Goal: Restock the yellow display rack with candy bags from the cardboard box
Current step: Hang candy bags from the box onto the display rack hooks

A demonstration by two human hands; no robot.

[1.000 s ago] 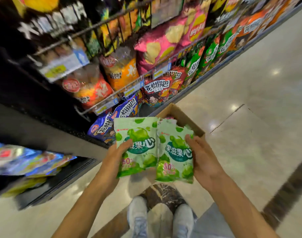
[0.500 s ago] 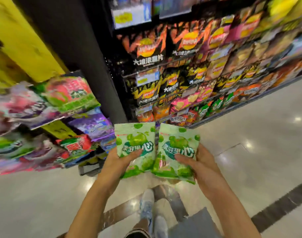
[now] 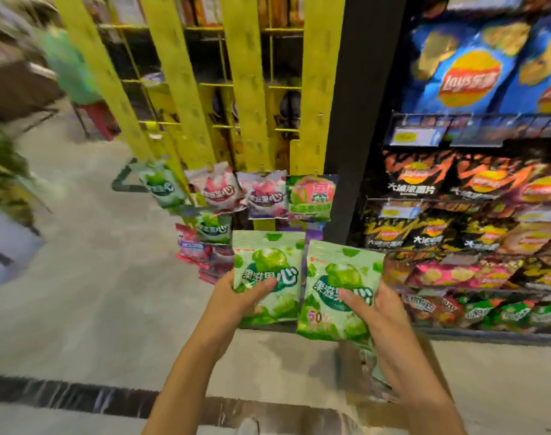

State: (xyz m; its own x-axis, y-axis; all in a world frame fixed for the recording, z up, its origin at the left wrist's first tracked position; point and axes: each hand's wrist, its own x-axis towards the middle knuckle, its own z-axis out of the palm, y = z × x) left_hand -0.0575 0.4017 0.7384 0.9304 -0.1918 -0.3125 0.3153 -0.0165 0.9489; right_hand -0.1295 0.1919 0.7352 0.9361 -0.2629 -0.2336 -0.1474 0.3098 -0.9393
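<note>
Left hand (image 3: 233, 298) grips 1 green bag (image 3: 267, 262), right hand (image 3: 388, 315) 1 second green bag (image 3: 340, 274).

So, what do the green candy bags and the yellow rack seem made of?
Green candy bags: probably thin printed plastic film, slightly glossy; crimped top edges and wrinkles suggest it. Yellow rack: flat strips look matte, card or plastic, unclear; thin bars behind look like painted metal wire.

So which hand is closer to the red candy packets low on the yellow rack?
Left. The left hand, gripping one green candy bag, sits just right of the red candy packets; the right hand, with the other green bag, is farther right.
</note>
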